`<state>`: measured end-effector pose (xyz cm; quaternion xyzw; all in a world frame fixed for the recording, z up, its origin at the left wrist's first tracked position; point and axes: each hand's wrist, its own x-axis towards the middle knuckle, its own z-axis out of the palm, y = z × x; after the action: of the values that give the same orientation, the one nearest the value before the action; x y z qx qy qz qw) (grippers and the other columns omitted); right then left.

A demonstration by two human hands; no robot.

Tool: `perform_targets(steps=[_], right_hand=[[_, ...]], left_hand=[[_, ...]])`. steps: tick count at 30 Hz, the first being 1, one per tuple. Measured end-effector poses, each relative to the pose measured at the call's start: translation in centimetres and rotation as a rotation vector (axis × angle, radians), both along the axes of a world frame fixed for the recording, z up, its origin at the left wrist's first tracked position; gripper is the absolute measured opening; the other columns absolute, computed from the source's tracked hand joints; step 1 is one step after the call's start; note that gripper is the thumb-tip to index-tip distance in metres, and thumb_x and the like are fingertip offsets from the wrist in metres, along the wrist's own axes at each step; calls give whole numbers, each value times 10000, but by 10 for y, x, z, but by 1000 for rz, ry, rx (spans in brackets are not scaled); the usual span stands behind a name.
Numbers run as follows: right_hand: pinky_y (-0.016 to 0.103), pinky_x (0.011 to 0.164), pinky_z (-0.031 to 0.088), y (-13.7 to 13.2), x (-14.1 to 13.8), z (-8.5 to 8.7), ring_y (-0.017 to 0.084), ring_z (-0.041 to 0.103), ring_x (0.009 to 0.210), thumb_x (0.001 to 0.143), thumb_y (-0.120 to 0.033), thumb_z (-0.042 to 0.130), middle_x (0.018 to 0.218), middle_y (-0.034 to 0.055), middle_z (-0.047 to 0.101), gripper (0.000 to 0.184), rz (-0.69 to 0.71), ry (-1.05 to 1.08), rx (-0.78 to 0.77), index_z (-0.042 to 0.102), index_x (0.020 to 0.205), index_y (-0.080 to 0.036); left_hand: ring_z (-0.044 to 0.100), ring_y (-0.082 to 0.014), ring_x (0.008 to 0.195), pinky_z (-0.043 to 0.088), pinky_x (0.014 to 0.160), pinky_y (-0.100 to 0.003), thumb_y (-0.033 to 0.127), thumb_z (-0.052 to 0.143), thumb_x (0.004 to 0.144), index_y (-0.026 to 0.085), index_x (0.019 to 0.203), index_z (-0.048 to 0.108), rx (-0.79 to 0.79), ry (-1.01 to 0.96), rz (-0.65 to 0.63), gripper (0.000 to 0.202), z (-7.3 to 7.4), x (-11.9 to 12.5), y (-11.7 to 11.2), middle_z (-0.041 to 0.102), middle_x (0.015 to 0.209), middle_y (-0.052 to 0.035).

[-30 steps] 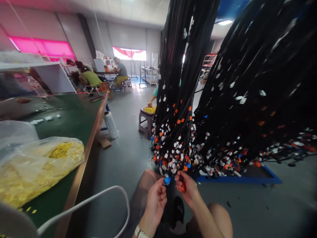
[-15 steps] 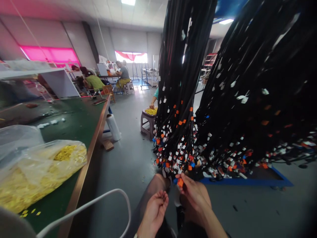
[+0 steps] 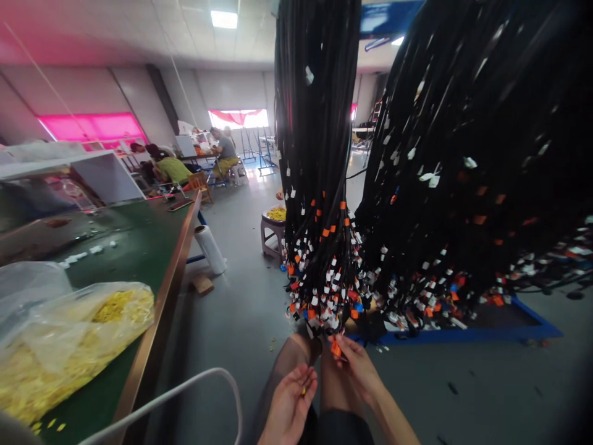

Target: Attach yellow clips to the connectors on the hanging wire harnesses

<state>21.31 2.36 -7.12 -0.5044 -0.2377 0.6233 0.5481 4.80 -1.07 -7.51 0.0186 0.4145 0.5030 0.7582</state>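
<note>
My right hand (image 3: 359,369) pinches an orange connector (image 3: 336,347) at the lower ends of a hanging bundle of black cables (image 3: 317,123). To its left, my left hand (image 3: 288,402) is turned partly palm up with curled fingers. A small yellow piece (image 3: 303,390) shows between those fingers. White, orange, red and blue connectors and tags crowd the cable ends just above both hands. The wire that the orange connector belongs to is hard to make out.
On the green-topped table (image 3: 125,232) at left lies a clear bag of yellow pieces (image 3: 69,346). A white curved tube (image 3: 185,386) crosses low in front. More cables (image 3: 445,154) hang right, over a blue-edged tray (image 3: 528,334). A stool (image 3: 272,238) and seated people (image 3: 225,151) are farther back.
My view has tilted up and turned a little, so the cables appear farther left. The yellow piece now shows in my left hand. My right hand still holds the orange connector.
</note>
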Motion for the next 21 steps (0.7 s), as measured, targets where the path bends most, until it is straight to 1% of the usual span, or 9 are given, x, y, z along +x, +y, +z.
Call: perform_targets(steps=[6,9,11,12,14,16,17,19,21], right_hand=[[185,388,240,-5,-3,-10,65,359,389,599,-509,729,472,-30,543,379,-84,-45,-23,713,740,-158],[187,379,208,-8,-7,-11,60,319,375,589,-520,732,439,-44,499,401,-111,-23,-30,712,760,-158],[193,375,210,-10,-12,-8,67,315,372,576,-529,736,417,-50,469,410,-142,-7,-33,707,747,-156],[197,375,214,-12,-16,-5,71,319,373,572,-533,735,414,-50,463,410,-158,-5,-34,705,732,-157],[205,381,225,-15,-24,3,78,338,384,574,-542,728,436,-41,483,401,-182,-11,-25,700,695,-161],[212,403,253,-20,-33,15,87,372,416,594,-546,713,493,-21,533,389,-186,-15,26,696,664,-164],[214,419,269,-22,-37,21,93,391,438,604,-546,706,519,-12,551,386,-185,-25,53,693,651,-163],[215,441,284,-28,-44,36,105,414,478,630,-547,688,557,3,572,387,-163,-87,72,696,661,-162],[223,477,323,-35,-48,52,127,451,528,652,-559,663,592,23,592,398,-130,-136,103,694,649,-162]], left_hand=[[671,-215,861,550,768,-260,-37,558,749,40,855,637,11,-25,-76,152,1,3,-6,675,934,-189],[682,-206,809,561,693,-235,16,577,774,35,914,631,7,-33,-122,151,7,4,-8,673,951,-206],[687,-189,738,563,632,-221,67,598,783,42,927,629,-15,-27,-144,149,12,5,-8,683,914,-193],[684,-178,680,559,587,-213,108,619,781,49,919,629,-25,-20,-158,150,14,6,-8,691,862,-173],[632,-133,496,508,446,-175,206,675,753,65,869,631,-31,9,-182,187,17,7,-8,679,673,-101],[481,-72,310,378,310,-133,300,711,715,79,823,627,-14,32,-187,260,17,6,-7,573,463,-5],[402,-48,264,311,277,-120,331,708,715,82,817,624,-4,32,-178,281,16,5,-7,511,404,31],[345,-30,254,249,270,-111,338,653,766,80,830,615,-22,10,-150,269,14,2,-5,466,386,52],[409,-41,304,287,302,-117,268,576,823,77,850,600,-77,-11,-136,194,13,-3,-3,526,461,22]])
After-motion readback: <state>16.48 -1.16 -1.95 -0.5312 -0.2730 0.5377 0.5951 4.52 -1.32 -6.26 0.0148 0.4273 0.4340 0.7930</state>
